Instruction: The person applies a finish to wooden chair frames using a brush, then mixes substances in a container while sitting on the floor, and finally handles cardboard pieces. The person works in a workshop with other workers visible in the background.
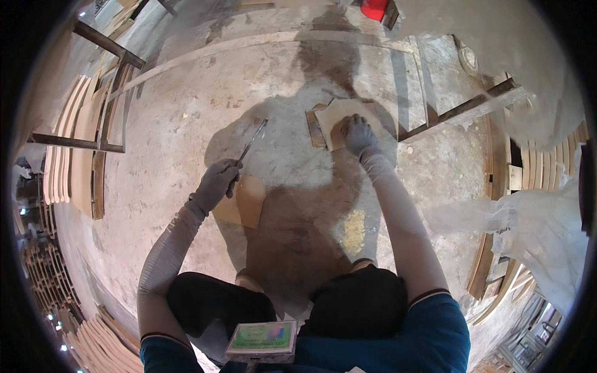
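My gloved left hand (219, 181) is closed around a thin, dark rod-like tool (253, 142) with a pale tip; its exact kind is unclear. The tool points up and to the right, above the concrete floor. Beneath this hand, a square tan sheet (250, 200) lies flat. Farther off on the right, my gloved right hand (358, 135) has its fingers bent and pressed together on the edge of another tan sheet (339, 115). Under that sheet a brown piece (316, 129) sticks out at the left. Whatever lies beneath the right palm is hidden.
Metal frames stand at the left (112, 148) and right (463, 112). Stacked curved wooden slats (65, 143) line the left, with more slats (547, 163) at the right. Translucent plastic sheeting (528, 224) hangs at right. A yellow patch (354, 231) marks the floor near my feet.
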Tool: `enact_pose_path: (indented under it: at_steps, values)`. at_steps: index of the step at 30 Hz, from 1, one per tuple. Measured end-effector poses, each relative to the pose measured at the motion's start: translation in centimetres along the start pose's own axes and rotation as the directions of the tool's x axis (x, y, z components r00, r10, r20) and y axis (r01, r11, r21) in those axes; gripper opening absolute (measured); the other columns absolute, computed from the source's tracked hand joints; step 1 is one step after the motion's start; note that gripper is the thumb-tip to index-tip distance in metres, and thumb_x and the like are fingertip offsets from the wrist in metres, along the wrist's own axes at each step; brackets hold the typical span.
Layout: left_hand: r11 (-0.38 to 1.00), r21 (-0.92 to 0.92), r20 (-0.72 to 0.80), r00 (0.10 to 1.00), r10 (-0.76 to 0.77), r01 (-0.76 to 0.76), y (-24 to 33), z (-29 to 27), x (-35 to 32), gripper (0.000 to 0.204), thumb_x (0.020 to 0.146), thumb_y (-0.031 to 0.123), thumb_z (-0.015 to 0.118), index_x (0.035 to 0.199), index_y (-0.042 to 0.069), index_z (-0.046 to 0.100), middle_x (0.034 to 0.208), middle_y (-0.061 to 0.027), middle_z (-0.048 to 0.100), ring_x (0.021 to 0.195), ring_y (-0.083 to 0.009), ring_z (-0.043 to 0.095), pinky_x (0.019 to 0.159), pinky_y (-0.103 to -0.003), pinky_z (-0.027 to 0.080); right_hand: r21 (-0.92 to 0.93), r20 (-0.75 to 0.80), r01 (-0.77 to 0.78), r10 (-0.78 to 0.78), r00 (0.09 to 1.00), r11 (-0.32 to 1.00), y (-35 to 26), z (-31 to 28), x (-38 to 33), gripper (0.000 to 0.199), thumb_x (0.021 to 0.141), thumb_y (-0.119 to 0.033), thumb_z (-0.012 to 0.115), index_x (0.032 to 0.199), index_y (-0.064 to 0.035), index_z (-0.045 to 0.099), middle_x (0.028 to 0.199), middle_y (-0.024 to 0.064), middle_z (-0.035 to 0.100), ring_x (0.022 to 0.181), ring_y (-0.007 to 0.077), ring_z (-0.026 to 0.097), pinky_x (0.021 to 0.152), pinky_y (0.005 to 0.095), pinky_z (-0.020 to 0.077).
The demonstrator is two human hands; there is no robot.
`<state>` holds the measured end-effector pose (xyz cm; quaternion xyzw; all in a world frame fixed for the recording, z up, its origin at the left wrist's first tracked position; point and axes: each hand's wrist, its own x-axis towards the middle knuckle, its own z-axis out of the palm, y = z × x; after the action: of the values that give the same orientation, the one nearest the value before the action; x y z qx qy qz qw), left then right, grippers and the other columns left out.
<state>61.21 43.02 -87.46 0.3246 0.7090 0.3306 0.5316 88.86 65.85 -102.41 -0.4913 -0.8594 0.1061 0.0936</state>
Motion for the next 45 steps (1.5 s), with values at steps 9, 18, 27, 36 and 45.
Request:
enact_pose_path:
  at_steps: [9,18,27,36,45]
  values:
    - [0.999,-0.010,-0.039,0.998,-0.054,0.053,-0.9,-1.1,-0.3,0.020,0.086,0.016,0.047,0.097,0.001,0.054,0.069,-0.0015,0.050,0.052,-0.0083,0.047,0.044,-0.023,0.042,0.085,0.231,-0.122,0.099,0.968,0.989,-3.1,-3.4,1.2,0.049,0.084,-0.036,0.047,0.119,-0.0024,0.048,0.125,0.0226,0.043,0.114,0.0347,0.043,0.092,0.0411,0.0383]
    - [0.927,-0.301,0.089,0.975,-0.205,0.222,-4.7,2.8,2.9,0.021,0.083,0.017,0.056,0.099,0.003,0.056,0.080,-0.0027,0.057,0.062,-0.0096,0.054,0.056,-0.024,0.047,0.806,0.491,-0.478,0.057,0.869,0.348,-5.6,-4.8,-6.8,0.036,0.082,-0.023,0.057,0.112,-0.0017,0.055,0.105,0.0132,0.059,0.098,0.0211,0.057,0.080,0.0296,0.0449]
    - [0.968,0.173,0.288,0.949,0.128,-0.184,-2.8,12.0,4.5,0.018,0.081,0.015,0.057,0.094,0.002,0.061,0.089,-0.0051,0.060,0.076,-0.0130,0.056,0.069,-0.025,0.046,0.848,0.520,-0.510,0.042,0.853,-0.147,-8.1,-3.8,-10.0,0.027,0.086,-0.019,0.055,0.104,0.0015,0.057,0.088,0.0088,0.063,0.076,0.0158,0.061,0.070,0.0272,0.0503]
    - [0.909,0.407,-0.390,0.917,0.082,0.092,-2.0,16.6,16.5,0.055,0.077,0.036,0.054,0.115,-0.003,0.047,0.104,-0.0266,0.056,0.088,-0.0331,0.060,0.074,-0.039,0.048,0.892,0.409,-0.451,0.402,0.819,0.013,-0.8,-6.1,-13.3,0.027,0.087,-0.023,0.056,0.103,-0.0010,0.058,0.088,0.0064,0.063,0.066,0.0119,0.059,0.055,0.0243,0.0501]
    - [0.759,0.596,-0.706,0.622,0.339,0.263,-2.9,20.5,20.1,0.052,0.072,0.031,0.060,0.106,-0.006,0.047,0.083,-0.0215,0.061,0.079,-0.0349,0.062,0.068,-0.040,0.048,0.925,0.342,-0.381,0.436,0.832,0.002,0.9,-6.3,-13.7,0.026,0.087,-0.024,0.056,0.100,-0.0019,0.060,0.087,0.0043,0.062,0.065,0.0110,0.057,0.055,0.0229,0.0477]
